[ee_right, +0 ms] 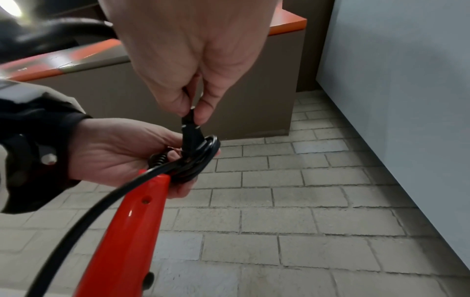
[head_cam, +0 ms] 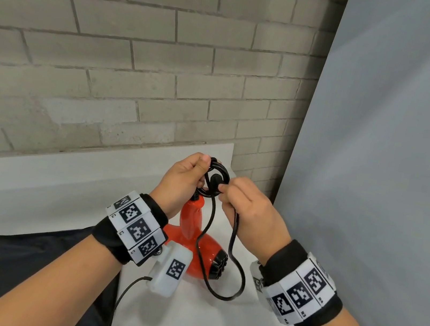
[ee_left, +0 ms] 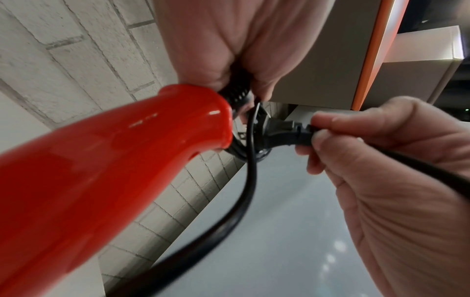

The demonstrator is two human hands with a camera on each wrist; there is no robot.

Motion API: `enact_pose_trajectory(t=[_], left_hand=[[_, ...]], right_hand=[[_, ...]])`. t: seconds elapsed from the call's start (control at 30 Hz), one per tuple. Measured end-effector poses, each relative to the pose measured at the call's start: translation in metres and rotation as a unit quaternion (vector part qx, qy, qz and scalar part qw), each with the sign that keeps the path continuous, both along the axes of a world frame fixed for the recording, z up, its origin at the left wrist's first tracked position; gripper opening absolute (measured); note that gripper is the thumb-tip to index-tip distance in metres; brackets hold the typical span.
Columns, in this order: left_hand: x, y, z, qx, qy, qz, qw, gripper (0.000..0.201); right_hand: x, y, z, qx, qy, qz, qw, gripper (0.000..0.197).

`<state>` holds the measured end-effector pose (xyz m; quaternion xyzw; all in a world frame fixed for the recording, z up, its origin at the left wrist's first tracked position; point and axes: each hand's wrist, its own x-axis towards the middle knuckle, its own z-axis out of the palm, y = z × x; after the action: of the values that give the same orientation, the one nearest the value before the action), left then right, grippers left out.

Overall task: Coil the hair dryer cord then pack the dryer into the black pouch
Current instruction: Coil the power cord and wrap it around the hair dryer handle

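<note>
A glossy red hair dryer (head_cam: 197, 240) hangs handle-up above the white table, its black nozzle (head_cam: 220, 265) pointing right. My left hand (head_cam: 187, 179) grips small black cord coils (head_cam: 218, 171) at the handle's top end (ee_left: 198, 118). My right hand (head_cam: 246, 204) pinches the black plug (ee_left: 284, 131) between thumb and fingers, its tip pushed into the coils (ee_right: 201, 158). A loose loop of cord (head_cam: 228, 283) hangs below both hands. The black pouch (head_cam: 21, 273) lies flat at the lower left.
A grey brick wall (head_cam: 141, 52) stands behind the white table (head_cam: 35, 185). A pale grey panel (head_cam: 391, 162) closes off the right side. Thin cables (head_cam: 125, 298) run from my wrist cameras.
</note>
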<state>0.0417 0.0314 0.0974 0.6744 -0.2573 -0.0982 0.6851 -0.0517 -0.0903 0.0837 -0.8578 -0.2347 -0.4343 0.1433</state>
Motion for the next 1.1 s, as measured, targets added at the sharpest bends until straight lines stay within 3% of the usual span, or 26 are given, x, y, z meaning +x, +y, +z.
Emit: enact_pose_trajectory(t=[0.13,0.3,0.5,0.63,0.7,0.8,0.87,1.0,1.1], left_hand=[[-0.001,-0.001,0.001,0.005,-0.009,-0.019,1.0,0.03],[0.001,-0.003,0.001,0.006,-0.008,-0.018,1.0,0.028],[-0.003,-0.003,0.002,-0.017,0.03,-0.063,0.997,0.027],[-0.005,-0.003,0.004,-0.007,0.017,-0.069,0.997,0.027],[-0.003,0.001,0.004,-0.005,0.02,-0.069,0.997,0.028],[-0.002,0.005,0.004,-0.008,0.027,-0.09,0.996,0.027],[-0.001,0.007,0.004,-0.006,0.023,-0.095,0.995,0.025],[0.0,0.01,0.005,0.0,0.017,-0.092,0.996,0.023],[-0.001,0.011,0.005,0.003,0.011,-0.096,0.995,0.026]], right_hand=[[0.006,0.001,0.0,-0.01,-0.003,-0.065,0.998,0.013],[0.009,0.015,-0.002,0.094,-0.003,-0.117,0.989,0.01],[0.019,0.016,-0.003,0.112,0.047,-0.057,0.991,0.012],[0.019,0.02,-0.018,0.145,0.024,-0.079,0.986,0.008],[0.02,0.017,-0.019,0.203,0.013,-0.069,0.977,0.021],[0.022,0.009,-0.011,0.295,0.132,0.008,0.946,0.045],[0.025,0.006,-0.01,0.324,0.218,0.062,0.918,0.05],[0.034,0.003,-0.006,0.306,0.262,0.064,0.913,0.047],[0.04,-0.007,-0.001,0.265,0.314,0.024,0.911,0.029]])
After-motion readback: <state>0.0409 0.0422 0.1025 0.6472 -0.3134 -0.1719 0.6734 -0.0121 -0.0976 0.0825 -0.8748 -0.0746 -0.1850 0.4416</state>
